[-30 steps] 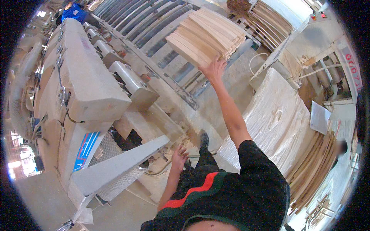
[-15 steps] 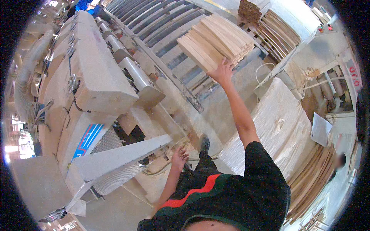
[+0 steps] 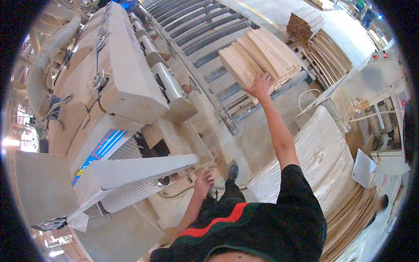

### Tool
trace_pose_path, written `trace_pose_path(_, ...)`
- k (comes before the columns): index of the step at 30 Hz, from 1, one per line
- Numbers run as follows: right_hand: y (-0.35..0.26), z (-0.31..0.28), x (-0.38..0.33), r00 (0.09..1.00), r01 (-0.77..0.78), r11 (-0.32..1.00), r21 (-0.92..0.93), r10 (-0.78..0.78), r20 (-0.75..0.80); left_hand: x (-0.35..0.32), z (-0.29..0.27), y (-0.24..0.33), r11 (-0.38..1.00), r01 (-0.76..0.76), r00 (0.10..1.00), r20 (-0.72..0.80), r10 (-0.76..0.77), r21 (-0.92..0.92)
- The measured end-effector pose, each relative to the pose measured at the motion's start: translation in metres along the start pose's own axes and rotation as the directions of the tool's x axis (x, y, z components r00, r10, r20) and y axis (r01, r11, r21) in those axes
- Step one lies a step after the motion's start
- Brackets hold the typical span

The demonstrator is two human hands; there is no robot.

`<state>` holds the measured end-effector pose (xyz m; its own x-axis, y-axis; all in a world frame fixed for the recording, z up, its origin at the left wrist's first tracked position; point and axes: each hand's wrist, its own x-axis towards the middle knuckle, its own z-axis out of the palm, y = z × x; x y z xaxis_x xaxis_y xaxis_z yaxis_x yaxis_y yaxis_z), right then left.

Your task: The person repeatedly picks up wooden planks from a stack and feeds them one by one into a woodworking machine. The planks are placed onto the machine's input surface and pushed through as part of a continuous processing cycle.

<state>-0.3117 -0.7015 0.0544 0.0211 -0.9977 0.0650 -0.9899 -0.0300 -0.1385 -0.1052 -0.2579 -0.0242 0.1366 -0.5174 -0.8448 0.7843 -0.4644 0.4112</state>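
My right arm reaches out to a stack of pale wooden strips (image 3: 257, 56) lying on a roller conveyor. At the stack's near end is my right hand (image 3: 260, 86), its fingers spread over the edge; whether it presses on the wood I cannot tell. Low in front of my body hangs my left hand (image 3: 204, 184), empty, with loosely bent fingers held apart. It is nearest to the end of a grey metal arm (image 3: 148, 168) of the machine.
A long dusty machine (image 3: 126, 83) with a ribbed hose (image 3: 41, 81) stands on the left. To the right are a plastic-wrapped pallet stack (image 3: 312, 153), brown wooden strips (image 3: 358, 218) and a control cabinet (image 3: 375, 74). More strips (image 3: 329, 56) are stacked beyond the conveyor's rollers (image 3: 209, 19).
The view has shifted, so the scene sits slightly lower and farther right. My right hand remains at the near end of the stack. My left hand hangs much as before.
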Motion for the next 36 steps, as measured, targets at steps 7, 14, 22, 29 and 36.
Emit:
trace_pose_path(7, -0.007, -0.009, 0.024, 0.998, 0.057, 0.993, 0.107, -0.054, -0.031, 0.01, 0.002, -0.001, 1.0, -0.014, 0.995, 0.102, 0.012, 0.023)
trace_pose_path(14, 0.033, -0.026, -0.053, 0.997, -0.007, 0.835, 0.55, -0.036, 0.068, -0.014, 0.024, 0.011, 0.994, -0.04, 0.989, 0.149, 0.024, 0.102)
trace_pose_path(22, 0.057, -0.074, -0.386, 0.853, -0.408, -0.141, 0.902, -0.411, 0.322, -0.103, 0.007, 0.039, 0.632, -0.609, 0.685, 0.719, 0.116, 0.479)
trace_pose_path(29, -0.063, -0.128, -0.528, 0.552, -0.269, 0.194, 0.944, -0.772, 0.315, -0.193, -0.111, 0.032, 0.543, -0.834, 0.348, 0.858, 0.378, 0.099)
trace_pose_path(36, -0.313, -0.092, -0.568, 0.829, -0.015, 0.624, 0.782, -0.429, 0.358, -0.16, -0.215, 0.104, 0.847, -0.321, 0.674, 0.526, 0.519, -0.424)
